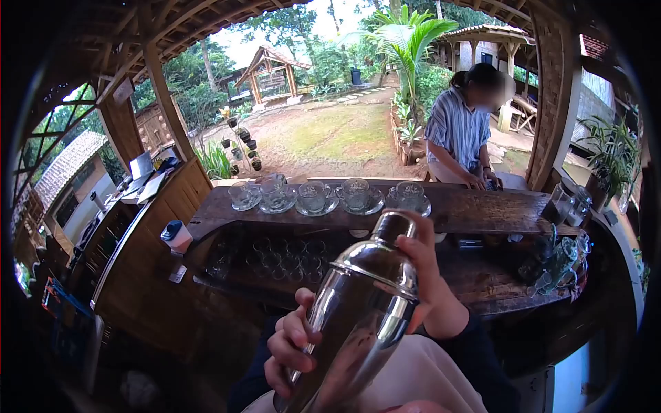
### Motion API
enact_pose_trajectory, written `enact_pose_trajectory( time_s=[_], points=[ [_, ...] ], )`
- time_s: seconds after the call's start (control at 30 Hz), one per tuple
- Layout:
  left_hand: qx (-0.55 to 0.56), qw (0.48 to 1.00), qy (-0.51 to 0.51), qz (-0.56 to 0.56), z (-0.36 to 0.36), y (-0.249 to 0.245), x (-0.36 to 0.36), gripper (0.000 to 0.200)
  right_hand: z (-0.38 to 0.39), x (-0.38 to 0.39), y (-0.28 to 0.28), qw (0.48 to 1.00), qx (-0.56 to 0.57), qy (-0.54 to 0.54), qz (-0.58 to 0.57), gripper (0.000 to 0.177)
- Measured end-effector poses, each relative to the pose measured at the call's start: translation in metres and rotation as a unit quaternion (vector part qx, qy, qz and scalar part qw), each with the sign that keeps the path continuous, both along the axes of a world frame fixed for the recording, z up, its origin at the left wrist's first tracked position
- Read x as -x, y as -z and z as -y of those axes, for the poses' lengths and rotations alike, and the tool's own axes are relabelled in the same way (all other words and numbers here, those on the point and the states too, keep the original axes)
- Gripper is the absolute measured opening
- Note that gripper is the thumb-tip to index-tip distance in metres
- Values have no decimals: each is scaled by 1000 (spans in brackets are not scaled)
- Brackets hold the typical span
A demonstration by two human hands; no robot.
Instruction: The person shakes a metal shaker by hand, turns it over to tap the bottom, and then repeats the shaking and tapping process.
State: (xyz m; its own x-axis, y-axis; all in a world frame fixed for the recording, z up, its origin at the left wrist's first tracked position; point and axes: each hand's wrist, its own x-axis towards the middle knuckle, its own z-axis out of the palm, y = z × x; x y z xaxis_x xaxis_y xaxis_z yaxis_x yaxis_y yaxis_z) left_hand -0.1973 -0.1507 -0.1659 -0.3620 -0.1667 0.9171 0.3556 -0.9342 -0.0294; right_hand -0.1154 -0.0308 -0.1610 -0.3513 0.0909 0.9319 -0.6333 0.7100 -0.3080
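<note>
A shiny metal cocktail shaker [361, 323] is held tilted close in front of my body, its capped top leaning up and to the right. Around the lower left side of its body, my left hand [292, 344] is closed with the fingers wrapped on the metal. My right hand [423, 268] grips the upper right part, by the shoulder and cap. The shaker's bottom end runs toward the lower edge of the view. Beyond it, several glass cups on saucers [315, 198] stand in a row on the dark wooden counter [482, 206].
Several glasses [286, 258] stand on the shelf under the counter. Glass mugs [564, 258] and a lidded jar [570, 206] are at the right. A person [460, 127] in a striped shirt is across the counter. A wooden cabinet [148, 241] stands left.
</note>
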Motion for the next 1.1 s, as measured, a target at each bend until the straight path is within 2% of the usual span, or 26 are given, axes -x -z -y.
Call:
enact_pose_trajectory(
  time_s=[0.03, 0.07, 0.1, 0.13, 0.17, 0.2, 0.23, 0.27, 0.3, 0.37, 0.4, 0.47, 0.53, 0.57, 0.63, 0.67, 0.7, 0.73, 0.77, 0.83, 0.9, 0.97, 1.0, 1.03, 1.07, 1.1],
  points=[
    [-203, 971, 106, -70, -12, -2, 7, 57, 3, 3, 2, 1000, 21, -20, -7, 99],
    [-85, 994, -56, -47, -19, 4, 18, 35, -6, 10, 9, 994, 80, 55, 48, 90],
    [-10, 985, -144, -92, -32, 1, 34, 39, -21, 20, 23, 976, 141, 129, 106, 82],
    [69, 961, -229, -135, -48, 1, 52, 44, -57, 41, 41, 946, 280, -31, 160, 74],
    [316, 847, -365, -224, -58, 16, 72, 56, -81, 55, 59, 869, 410, -188, 204, 66],
    [417, 909, -12, -14, -60, 6, 61, 59, -72, 56, 66, 865, 414, -192, 208, 66],
    [414, 910, -15, -17, -52, 6, 58, 59, -67, 61, 68, 864, 404, -197, 227, 65],
    [328, 937, -110, -49, -44, 9, 57, 58, -68, 69, 61, 868, 382, -202, 247, 63],
    [245, 945, -205, -74, -34, 14, 53, 58, -54, 72, 54, 895, 351, -168, 217, 75],
    [85, 979, -172, -73, -5, 16, 39, 53, -27, 57, 16, 971, 134, -99, 173, 91],
    [17, 984, -172, -45, 10, 8, 18, 51, -17, 52, 3, 969, 132, -111, 180, 91],
    [-65, 980, -190, -13, 12, 3, 1, 48, -4, 51, -14, 987, -108, -118, 23, 100],
    [-122, 983, -138, -6, 5, 15, 10, 38, 4, 59, 10, 990, 41, -126, 48, 97],
    [-8, 977, -179, -118, 10, 16, 43, 34, -3, 68, 26, 985, 117, -99, 82, 95],
    [72, 948, -282, -127, -36, 36, 89, 61, -44, 105, 82, 849, 404, -284, 185, 62],
    [225, 943, -240, -49, -45, 37, 93, 75, -64, 117, 107, 809, 448, -315, 213, 54],
    [390, 910, -140, 30, -37, 22, 92, 81, -62, 124, 111, 848, 426, -241, 205, 57],
    [338, 918, -206, -2, -33, 24, 94, 79, -57, 122, 117, 849, 420, -250, 202, 60],
    [277, 921, -272, -39, -32, 23, 99, 76, -55, 127, 118, 854, 408, -260, 193, 63],
    [87, 949, -273, -130, -2, 9, 90, 57, -8, 99, 51, 884, 284, -314, 197, 81],
    [17, 941, -325, -98, 42, -3, 39, 77, 11, 90, 14, 981, -39, -165, 91, 99],
    [-272, 921, -264, -93, 43, 4, 33, 71, 29, 84, -2, 965, -136, -222, 7, 104],
    [-272, 920, -265, -96, 41, 10, 40, 71, 33, 85, -5, 969, -116, -219, -14, 97],
    [-144, 943, -292, -74, 37, 24, 52, 52, 30, 93, 4, 968, -114, -222, -14, 97],
    [-16, 948, -314, -49, 33, 38, 64, 34, 19, 112, 24, 974, -9, -216, 67, 96],
    [60, 914, -389, -103, 23, 39, 91, 42, 7, 132, 44, 963, 96, -206, 148, 97]
  ],
)
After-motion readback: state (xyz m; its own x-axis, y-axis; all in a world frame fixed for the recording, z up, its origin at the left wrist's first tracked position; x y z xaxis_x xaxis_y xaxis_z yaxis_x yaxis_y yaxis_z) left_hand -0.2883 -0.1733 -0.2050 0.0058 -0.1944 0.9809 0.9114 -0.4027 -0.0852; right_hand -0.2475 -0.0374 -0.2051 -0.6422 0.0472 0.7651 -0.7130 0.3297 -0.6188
